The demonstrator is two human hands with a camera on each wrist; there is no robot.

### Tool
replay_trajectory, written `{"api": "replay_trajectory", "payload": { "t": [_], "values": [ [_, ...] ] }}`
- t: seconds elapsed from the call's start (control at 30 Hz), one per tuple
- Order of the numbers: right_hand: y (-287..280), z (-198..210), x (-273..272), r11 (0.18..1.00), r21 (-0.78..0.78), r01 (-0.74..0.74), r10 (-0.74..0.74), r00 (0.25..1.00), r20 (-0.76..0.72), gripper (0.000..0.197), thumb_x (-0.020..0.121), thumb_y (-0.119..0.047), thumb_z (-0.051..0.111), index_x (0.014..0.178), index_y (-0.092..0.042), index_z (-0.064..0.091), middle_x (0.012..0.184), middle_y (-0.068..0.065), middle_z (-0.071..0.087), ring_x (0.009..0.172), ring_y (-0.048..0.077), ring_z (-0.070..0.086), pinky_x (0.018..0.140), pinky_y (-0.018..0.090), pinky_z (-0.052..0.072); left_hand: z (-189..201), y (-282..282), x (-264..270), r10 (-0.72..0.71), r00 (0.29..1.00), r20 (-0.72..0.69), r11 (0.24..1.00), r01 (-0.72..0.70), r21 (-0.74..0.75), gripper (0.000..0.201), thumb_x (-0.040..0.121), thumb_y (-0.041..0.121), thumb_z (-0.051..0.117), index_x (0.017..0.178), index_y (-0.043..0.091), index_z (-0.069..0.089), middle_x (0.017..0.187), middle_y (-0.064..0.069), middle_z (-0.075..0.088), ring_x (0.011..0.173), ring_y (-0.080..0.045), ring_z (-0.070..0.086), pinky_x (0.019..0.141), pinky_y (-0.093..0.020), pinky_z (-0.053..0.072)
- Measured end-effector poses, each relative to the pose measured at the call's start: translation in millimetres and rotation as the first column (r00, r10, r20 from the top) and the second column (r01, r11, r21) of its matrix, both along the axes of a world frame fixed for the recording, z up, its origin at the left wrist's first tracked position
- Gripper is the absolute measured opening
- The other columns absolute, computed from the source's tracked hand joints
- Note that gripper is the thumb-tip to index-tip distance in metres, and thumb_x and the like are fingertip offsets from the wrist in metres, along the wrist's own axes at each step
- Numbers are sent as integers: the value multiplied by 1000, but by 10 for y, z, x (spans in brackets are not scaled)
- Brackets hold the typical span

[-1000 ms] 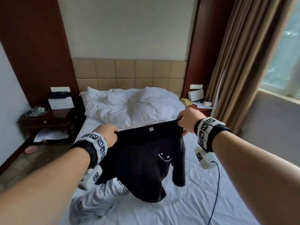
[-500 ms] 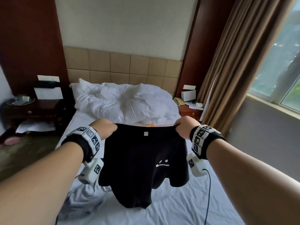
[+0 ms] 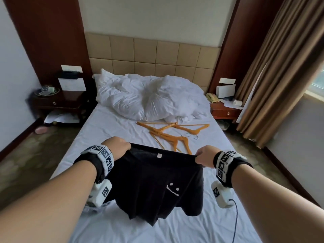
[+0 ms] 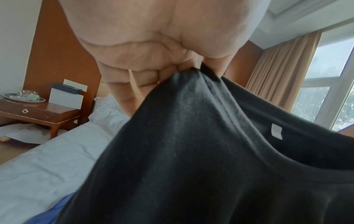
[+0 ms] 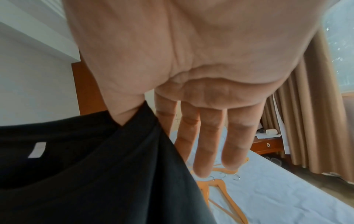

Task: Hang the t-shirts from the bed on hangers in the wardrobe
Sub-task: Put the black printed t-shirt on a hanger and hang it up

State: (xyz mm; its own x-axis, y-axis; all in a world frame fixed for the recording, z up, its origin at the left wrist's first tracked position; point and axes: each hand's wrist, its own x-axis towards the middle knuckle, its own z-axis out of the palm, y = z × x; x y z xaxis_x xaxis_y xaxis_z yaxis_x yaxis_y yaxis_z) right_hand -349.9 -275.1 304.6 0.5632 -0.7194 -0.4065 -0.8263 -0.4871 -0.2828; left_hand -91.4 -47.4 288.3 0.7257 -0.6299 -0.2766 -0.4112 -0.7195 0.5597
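Observation:
A black t-shirt [image 3: 154,181] with a small white smiley print hangs spread above the bed [image 3: 108,130], held by its shoulders. My left hand [image 3: 117,146] grips the left shoulder in a fist [image 4: 191,71]. My right hand [image 3: 204,156] pinches the right shoulder between thumb and forefinger [image 5: 134,116], the other fingers [image 5: 206,144] straight. The black t-shirt [image 4: 191,151] fills the lower part of both wrist views, the black t-shirt [image 5: 86,166] showing a white neck label. Several orange hangers [image 3: 171,132] lie on the sheet beyond the shirt; the orange hangers [image 5: 220,189] show under my right fingers. A light garment [image 3: 91,207] peeks out below my left wrist.
A crumpled white duvet [image 3: 149,97] lies at the headboard. Dark nightstands stand on both sides: left nightstand [image 3: 57,102] with a tray, right nightstand [image 3: 226,111] with a phone and papers. Brown curtains [image 3: 273,76] hang at the right by a window. No wardrobe is in view.
The shirt, held in both hands, has come down lower over the bed, and my view has tilted, so the hangers behind it now show. Both grips are unchanged.

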Motion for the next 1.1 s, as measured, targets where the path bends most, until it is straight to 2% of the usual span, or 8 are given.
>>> {"api": "replay_trajectory", "payload": {
  "t": [0.17, 0.3, 0.4, 0.57, 0.63, 0.77, 0.93, 1.1],
  "values": [
    [-365, -403, -73, 993, 119, -23, 15, 998, 69, 18, 89, -18, 62, 102, -19, 75, 79, -1, 65, 75, 18, 59, 69, 29, 53, -415, -261, -193, -44, 997, -67, 986, 54, 157, 18, 94, 24, 53, 81, 12, 52, 84, -10, 54, 77, -24, 48, 73, -34, 36],
    [-543, -758, -85, 985, 173, -30, 17, 997, 76, 15, 88, -17, 63, 95, -23, 75, 81, -2, 65, 77, 17, 60, 78, 34, 58, -688, -350, -389, -25, 991, -130, 981, 49, 185, 23, 93, 17, 56, 73, 10, 50, 72, -7, 50, 65, -22, 46, 66, -31, 34],
    [-672, -992, -16, 978, 211, -6, -7, 998, 60, 12, 86, -15, 65, 86, -24, 73, 75, -3, 64, 69, 15, 58, 64, 26, 51, -863, -411, -420, 48, 975, -217, 993, -22, 117, 27, 82, 30, 64, 80, 3, 60, 64, -3, 49, 60, -20, 46, 60, -31, 33],
    [-891, -1300, 207, 968, 250, 28, -38, 999, 36, 6, 85, -19, 70, 88, -20, 75, 67, -3, 62, 60, 15, 55, 56, 24, 45, -1284, -576, -155, 131, 956, -261, 991, -128, 30, 56, 77, 61, 65, 93, 8, 69, 85, -16, 72, 80, -32, 71, 78, -44, 55],
    [-977, -1442, 288, 963, 263, 61, -69, 997, 19, 4, 85, -18, 71, 86, -19, 75, 66, -3, 62, 60, 15, 56, 55, 23, 44, -1477, -706, -27, 104, 958, -266, 995, -100, 29, 60, 78, 68, 60, 91, 10, 68, 82, -10, 72, 80, -30, 71, 80, -45, 55],
    [-1199, -1608, 425, 955, 257, 145, -142, 989, -32, 2, 86, -20, 72, 85, -20, 74, 68, -3, 62, 61, 15, 57, 55, 24, 44, -1662, -1094, 195, 59, 963, -264, 998, -58, 12, 46, 97, 54, 58, 74, 14, 56, 72, -7, 57, 71, -25, 59, 67, -36, 43],
    [-1545, -1671, 717, 963, 177, 204, -203, 979, -19, 4, 84, -23, 75, 87, -21, 76, 73, -4, 66, 66, 13, 59, 54, 23, 41, -1801, -1609, 586, -2, 956, -294, 1000, 9, 21, 40, 104, 52, 45, 100, 19, 67, 95, -7, 69, 91, -27, 64, 83, -39, 48],
    [-1619, -1809, 986, 966, 180, 186, -175, 982, -76, 5, 85, -24, 75, 89, -20, 76, 78, -3, 68, 69, 13, 61, 55, 23, 42, -1907, -1816, 816, 2, 968, -249, 996, 21, 89, 37, 106, 47, 42, 105, 18, 64, 102, -9, 63, 91, -30, 57, 79, -35, 39]
  ]
}}
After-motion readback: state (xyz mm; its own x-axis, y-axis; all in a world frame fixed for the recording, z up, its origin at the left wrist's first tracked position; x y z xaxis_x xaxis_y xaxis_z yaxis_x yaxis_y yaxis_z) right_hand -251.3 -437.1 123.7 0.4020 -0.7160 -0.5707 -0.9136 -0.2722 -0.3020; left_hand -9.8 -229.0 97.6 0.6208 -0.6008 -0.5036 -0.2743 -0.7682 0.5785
